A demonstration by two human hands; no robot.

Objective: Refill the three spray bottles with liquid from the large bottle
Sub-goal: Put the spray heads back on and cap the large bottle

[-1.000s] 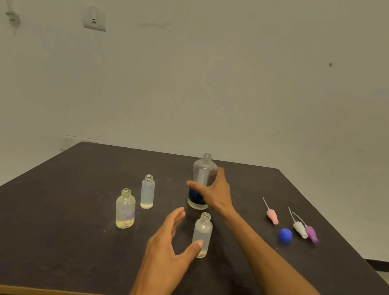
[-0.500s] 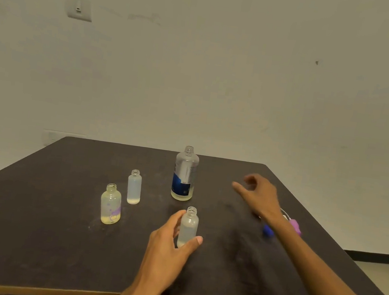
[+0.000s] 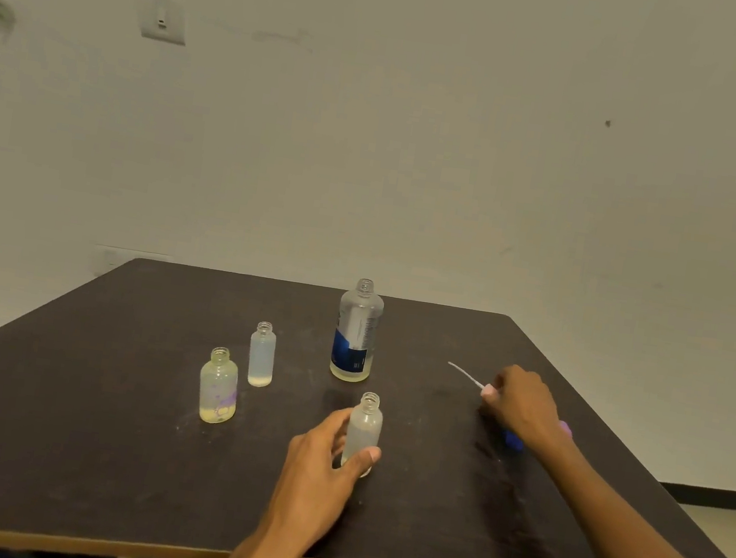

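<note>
The large clear bottle (image 3: pixel 357 331) with a blue label stands uncapped at the middle of the dark table (image 3: pixel 95 453), a little pale liquid at its bottom. Three small uncapped spray bottles stand in front of it: a yellowish one (image 3: pixel 218 386) at the left, a clear one (image 3: pixel 262 354) behind it, and a frosted one (image 3: pixel 364 429) nearest me. My left hand (image 3: pixel 321 466) wraps around the frosted bottle's lower half. My right hand (image 3: pixel 521 402) is at the right, fingers closed on a pink spray head (image 3: pixel 488 390) whose thin tube points up and left.
A purple spray head (image 3: pixel 565 428) and a blue cap (image 3: pixel 513 440) lie partly hidden under my right wrist. The table's near edge runs just below my forearms. A white wall rises behind the table.
My right hand left the large bottle, swung right to the spray heads and closed on the pink one. My left hand closed around the frosted bottle.
</note>
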